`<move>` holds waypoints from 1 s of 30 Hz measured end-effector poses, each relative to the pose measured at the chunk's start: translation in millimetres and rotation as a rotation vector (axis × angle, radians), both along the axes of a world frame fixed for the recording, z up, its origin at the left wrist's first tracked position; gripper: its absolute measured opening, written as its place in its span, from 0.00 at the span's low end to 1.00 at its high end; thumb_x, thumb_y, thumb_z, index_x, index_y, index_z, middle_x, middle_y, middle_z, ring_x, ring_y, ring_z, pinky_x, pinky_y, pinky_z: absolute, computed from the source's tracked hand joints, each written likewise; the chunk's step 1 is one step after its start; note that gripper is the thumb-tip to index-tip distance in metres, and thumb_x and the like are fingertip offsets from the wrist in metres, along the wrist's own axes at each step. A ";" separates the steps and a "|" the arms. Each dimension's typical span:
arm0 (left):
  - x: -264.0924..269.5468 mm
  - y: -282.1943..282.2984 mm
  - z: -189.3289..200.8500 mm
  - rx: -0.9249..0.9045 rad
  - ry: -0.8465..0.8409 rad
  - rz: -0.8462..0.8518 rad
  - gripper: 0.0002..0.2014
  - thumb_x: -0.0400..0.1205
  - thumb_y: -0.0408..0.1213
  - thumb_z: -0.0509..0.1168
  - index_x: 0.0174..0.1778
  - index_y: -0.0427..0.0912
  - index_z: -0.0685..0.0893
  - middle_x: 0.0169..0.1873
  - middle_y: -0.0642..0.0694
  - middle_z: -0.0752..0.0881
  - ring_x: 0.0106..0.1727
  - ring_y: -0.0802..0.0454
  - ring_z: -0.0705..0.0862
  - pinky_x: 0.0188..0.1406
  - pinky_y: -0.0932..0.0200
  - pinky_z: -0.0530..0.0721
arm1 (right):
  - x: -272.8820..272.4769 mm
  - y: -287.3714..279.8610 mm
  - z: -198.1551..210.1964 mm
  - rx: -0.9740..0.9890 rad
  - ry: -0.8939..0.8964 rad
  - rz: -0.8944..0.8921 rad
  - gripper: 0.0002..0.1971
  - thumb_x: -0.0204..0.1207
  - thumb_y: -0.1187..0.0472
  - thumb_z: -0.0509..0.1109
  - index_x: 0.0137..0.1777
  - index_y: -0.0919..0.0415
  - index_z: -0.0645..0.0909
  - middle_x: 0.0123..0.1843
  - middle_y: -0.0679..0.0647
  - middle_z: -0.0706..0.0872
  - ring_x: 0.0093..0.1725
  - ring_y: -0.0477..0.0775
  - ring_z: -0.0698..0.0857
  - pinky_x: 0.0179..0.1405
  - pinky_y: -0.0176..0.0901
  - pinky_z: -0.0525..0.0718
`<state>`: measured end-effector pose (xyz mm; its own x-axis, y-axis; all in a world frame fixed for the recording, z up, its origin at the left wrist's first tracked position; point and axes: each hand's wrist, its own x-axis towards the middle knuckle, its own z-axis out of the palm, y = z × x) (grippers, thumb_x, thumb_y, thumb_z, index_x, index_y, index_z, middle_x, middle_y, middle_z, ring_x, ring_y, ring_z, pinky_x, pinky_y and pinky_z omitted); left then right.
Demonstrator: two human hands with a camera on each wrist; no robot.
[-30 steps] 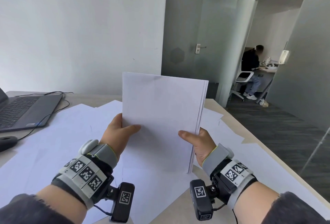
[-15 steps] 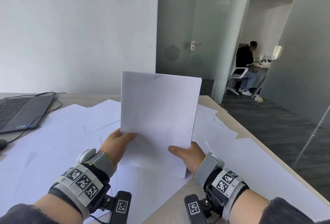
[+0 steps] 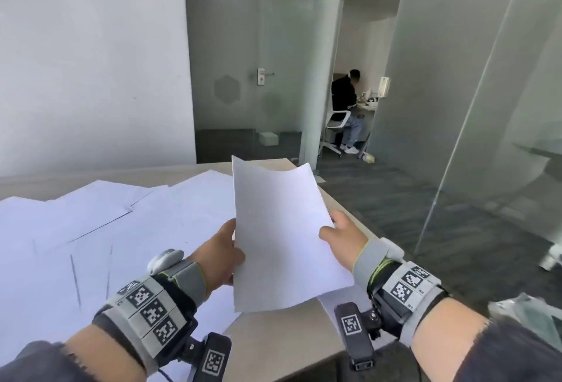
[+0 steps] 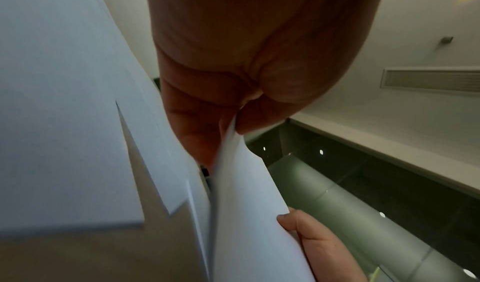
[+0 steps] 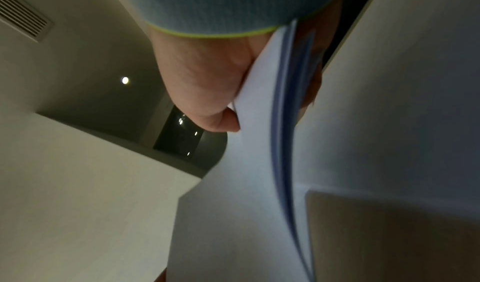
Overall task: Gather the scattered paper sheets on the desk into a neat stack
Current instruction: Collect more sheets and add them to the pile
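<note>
Looking for writing, you find none that can be read: the held stack of sheets [image 3: 286, 235] is blank on the face toward you, and the only markings are black-and-white square tags on the wrist bands [image 3: 152, 308] and on the small cameras below them.

Your left hand [image 3: 220, 255] grips the stack's left edge, thumb on the front and fingers behind; the left wrist view shows the paper edge pinched between thumb and fingers [image 4: 197, 134]. Your right hand [image 3: 343, 238] pinches the right edge the same way, thumb lying on the front face, and the right wrist view shows the thumb [image 5: 221, 122] pressed against the sheets, whose edges fan slightly. The stack is lifted clear of the desk [image 3: 273, 348], leaning away from you, its top edge a little wavy.

Below and to your left, loose sheets [image 3: 106, 229] lie overlapping across the desk, some skewed, a few edges casting thin dark lines. One sheet corner [image 3: 330, 304] pokes out on the desk beneath the stack's lower right corner. The desk is pale beige, with bare surface near you between your wrists.

Beyond it stands a white wall [image 3: 91, 62], then a frosted glass door [image 3: 225, 77] with a metal handle [image 3: 263, 76]. Through an opening, a person [image 3: 345, 101] sits on a white chair at another desk. Glass partitions [image 3: 456, 92] and dark grey carpet [image 3: 395, 208] fill the right side.
</note>
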<state>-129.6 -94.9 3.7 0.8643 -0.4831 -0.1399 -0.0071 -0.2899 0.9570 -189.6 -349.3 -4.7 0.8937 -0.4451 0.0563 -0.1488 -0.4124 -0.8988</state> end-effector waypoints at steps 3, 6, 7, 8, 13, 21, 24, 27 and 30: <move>-14.0 -33.4 -10.0 -0.024 0.108 -0.105 0.30 0.81 0.19 0.57 0.73 0.56 0.75 0.54 0.39 0.92 0.50 0.38 0.92 0.42 0.45 0.92 | -19.1 -47.0 -10.9 -0.135 0.117 0.003 0.08 0.78 0.64 0.68 0.49 0.48 0.79 0.45 0.55 0.87 0.40 0.59 0.84 0.39 0.46 0.77; -30.3 -67.3 -19.6 -0.053 0.213 -0.167 0.27 0.80 0.20 0.60 0.72 0.51 0.75 0.51 0.40 0.94 0.49 0.38 0.94 0.38 0.48 0.91 | -41.6 -93.2 -17.9 -0.259 0.186 -0.066 0.05 0.77 0.60 0.72 0.49 0.49 0.82 0.46 0.52 0.89 0.43 0.59 0.88 0.43 0.49 0.83; -34.5 -74.0 -23.8 -0.044 0.231 -0.187 0.27 0.80 0.21 0.61 0.72 0.51 0.74 0.51 0.40 0.94 0.50 0.39 0.94 0.37 0.50 0.90 | -46.3 -103.8 -20.2 -0.300 0.207 -0.079 0.03 0.78 0.60 0.72 0.46 0.50 0.81 0.42 0.50 0.87 0.39 0.57 0.85 0.38 0.45 0.81; -38.5 -80.4 -27.4 -0.039 0.250 -0.208 0.26 0.81 0.23 0.62 0.71 0.52 0.74 0.51 0.41 0.94 0.50 0.40 0.94 0.35 0.52 0.89 | -51.0 -112.3 -21.8 -0.337 0.238 -0.090 0.04 0.78 0.59 0.72 0.44 0.51 0.80 0.37 0.49 0.84 0.34 0.54 0.81 0.32 0.43 0.76; -48.1 -97.0 -36.1 0.042 0.295 -0.242 0.15 0.82 0.36 0.70 0.65 0.45 0.83 0.52 0.40 0.93 0.44 0.44 0.93 0.33 0.51 0.88 | -61.9 -138.2 -37.5 -0.425 0.415 -0.113 0.10 0.74 0.55 0.72 0.35 0.52 0.75 0.31 0.51 0.76 0.27 0.54 0.73 0.29 0.42 0.69; -43.8 -95.2 -29.2 0.173 0.255 -0.242 0.12 0.84 0.39 0.66 0.52 0.33 0.88 0.38 0.40 0.92 0.36 0.46 0.90 0.29 0.54 0.86 | -73.8 -146.4 -39.2 -0.575 0.498 -0.135 0.21 0.68 0.38 0.74 0.56 0.48 0.78 0.53 0.47 0.84 0.47 0.52 0.86 0.49 0.46 0.84; -43.7 -90.0 -26.7 0.151 0.243 -0.251 0.10 0.84 0.41 0.68 0.47 0.36 0.86 0.33 0.42 0.89 0.33 0.46 0.87 0.27 0.57 0.81 | -70.8 -137.3 -32.3 -0.563 0.461 -0.140 0.20 0.72 0.37 0.70 0.57 0.47 0.78 0.52 0.48 0.83 0.42 0.52 0.86 0.41 0.45 0.82; -48.8 -81.5 -19.3 -0.020 0.258 -0.245 0.11 0.76 0.43 0.71 0.46 0.38 0.87 0.35 0.41 0.88 0.34 0.46 0.86 0.27 0.59 0.78 | -63.3 -114.4 -21.9 -0.457 0.338 -0.142 0.15 0.76 0.39 0.69 0.56 0.45 0.81 0.49 0.46 0.84 0.43 0.50 0.87 0.40 0.42 0.79; -54.7 -65.5 -6.6 -0.166 0.223 -0.209 0.13 0.72 0.43 0.69 0.46 0.38 0.88 0.36 0.40 0.88 0.34 0.45 0.86 0.28 0.58 0.79 | -49.7 -77.4 -8.7 -0.349 0.178 -0.042 0.09 0.78 0.43 0.70 0.50 0.46 0.85 0.45 0.46 0.86 0.43 0.50 0.87 0.40 0.42 0.81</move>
<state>-184.3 -160.4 -2.8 0.7014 -0.6784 -0.2186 0.1645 -0.1444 0.9758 -239.3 -426.7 -13.3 0.8843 -0.4634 0.0567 -0.3131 -0.6787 -0.6643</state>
